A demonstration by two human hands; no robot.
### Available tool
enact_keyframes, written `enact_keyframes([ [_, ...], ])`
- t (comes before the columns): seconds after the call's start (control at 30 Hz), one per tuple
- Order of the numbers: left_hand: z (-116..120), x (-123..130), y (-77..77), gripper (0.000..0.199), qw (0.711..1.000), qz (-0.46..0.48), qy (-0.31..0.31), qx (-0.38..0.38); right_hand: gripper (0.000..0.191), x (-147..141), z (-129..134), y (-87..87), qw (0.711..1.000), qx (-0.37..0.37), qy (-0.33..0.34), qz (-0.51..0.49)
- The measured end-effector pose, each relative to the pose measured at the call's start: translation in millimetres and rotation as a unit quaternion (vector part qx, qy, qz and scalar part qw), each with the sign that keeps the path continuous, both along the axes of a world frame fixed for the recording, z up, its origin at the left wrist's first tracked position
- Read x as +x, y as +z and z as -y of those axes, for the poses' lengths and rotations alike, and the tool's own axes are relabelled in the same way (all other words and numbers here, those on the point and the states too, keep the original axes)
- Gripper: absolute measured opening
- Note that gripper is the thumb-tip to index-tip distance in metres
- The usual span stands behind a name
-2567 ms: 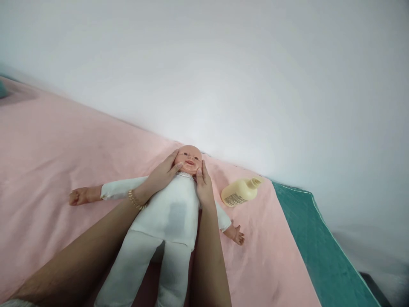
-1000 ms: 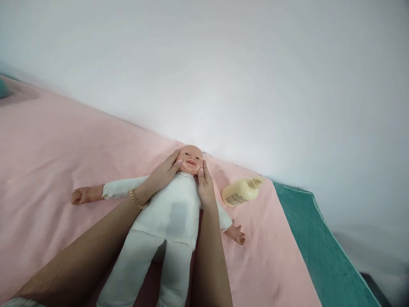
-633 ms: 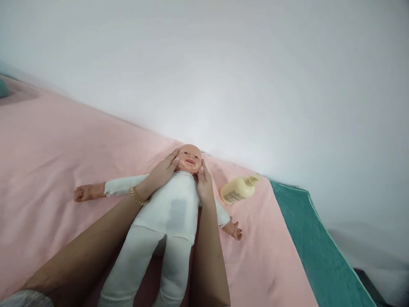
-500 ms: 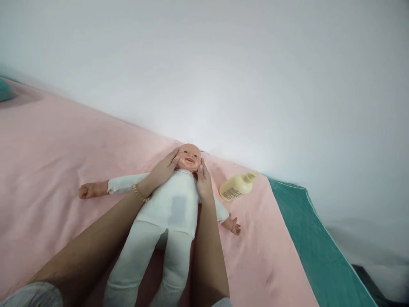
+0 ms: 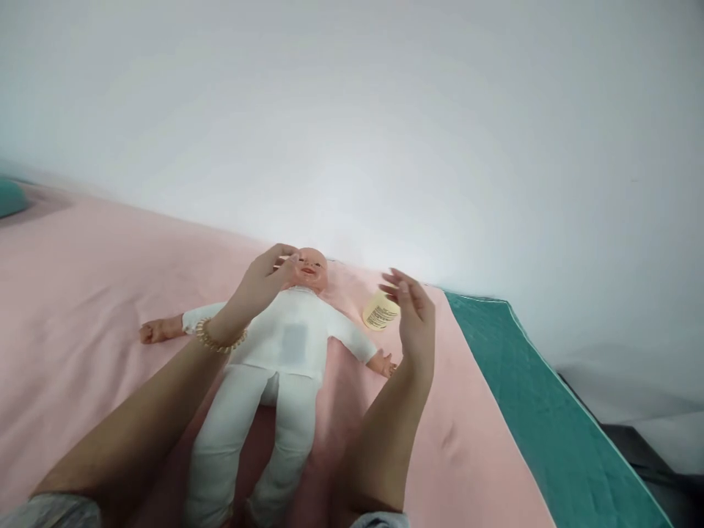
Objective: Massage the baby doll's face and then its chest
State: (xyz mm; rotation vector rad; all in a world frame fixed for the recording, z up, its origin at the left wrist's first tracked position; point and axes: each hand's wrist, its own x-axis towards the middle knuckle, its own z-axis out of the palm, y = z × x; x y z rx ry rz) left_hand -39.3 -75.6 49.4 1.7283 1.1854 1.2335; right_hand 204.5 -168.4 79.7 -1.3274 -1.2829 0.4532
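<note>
A baby doll [image 5: 297,334] in white clothes lies on its back on a pink cloth [image 5: 110,271], its arms spread out and a grey patch on its chest. My left hand [image 5: 267,279], with a beaded bracelet at the wrist, is by the left side of the doll's head, fingers apart; whether it touches the head I cannot tell. On the right, my right hand [image 5: 413,315] is raised in front of a pale yellow bottle [image 5: 379,313], hiding the bottle's top. Its fingers are spread and loosely curved, and it holds nothing.
A white wall [image 5: 352,132] rises behind the pink cloth. Green fabric [image 5: 528,389] runs along the right side, with something dark [image 5: 643,455] beyond it. Part of a teal object [image 5: 11,198] shows at the left edge.
Both hands were on the sides of the doll's head. My right hand has left it and moved right to the bottle. The left has loosened and lifted slightly. The view has shifted a little.
</note>
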Motion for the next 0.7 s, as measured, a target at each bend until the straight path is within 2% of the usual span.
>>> enact_keyframes([
  [0.07, 8.5, 12.9, 12.5, 0.038, 0.996, -0.009, -0.085, -0.004, 0.040, 7.4, 3.9, 0.8, 0.994, 0.052, -0.095, 0.019],
  [0.13, 11.2, 31.6, 20.1, 0.039, 0.985, -0.013, -0.170, -0.019, 0.044, 12.0, 1.3, -5.1, 0.988, 0.045, -0.138, 0.043],
  [0.2, 10.2, 54.2, 25.7, 0.036, 0.975, -0.006, -0.216, -0.054, 0.048, 13.8, -3.7, -12.9, 0.990, 0.005, -0.134, 0.050],
  [0.3, 7.7, 91.0, 35.2, 0.033, 0.961, 0.018, -0.247, -0.124, 0.058, 13.1, -9.3, -22.2, 0.991, -0.022, -0.121, 0.044],
  [0.4, 7.0, 127.7, 43.9, 0.033, 0.952, 0.056, -0.247, -0.172, 0.066, 13.3, -12.4, -28.5, 0.992, -0.009, -0.119, 0.048],
  [0.47, 6.5, 150.4, 45.5, 0.038, 0.956, 0.071, -0.225, -0.172, 0.067, 15.1, -14.3, -32.1, 0.992, 0.003, -0.120, 0.044],
  [0.53, 5.2, 170.2, 42.8, 0.042, 0.963, 0.060, -0.212, -0.154, 0.068, 17.2, -15.8, -35.0, 0.992, 0.010, -0.120, 0.035],
  [0.63, 2.2, 192.3, 33.9, 0.029, 0.971, 0.052, -0.196, -0.127, 0.066, 18.7, -15.9, -36.5, 0.992, 0.006, -0.122, 0.029],
  [0.7, 0.0, 201.2, 27.2, 0.032, 0.974, 0.062, -0.186, -0.116, 0.065, 18.2, -14.7, -36.0, 0.991, 0.005, -0.127, 0.030],
])
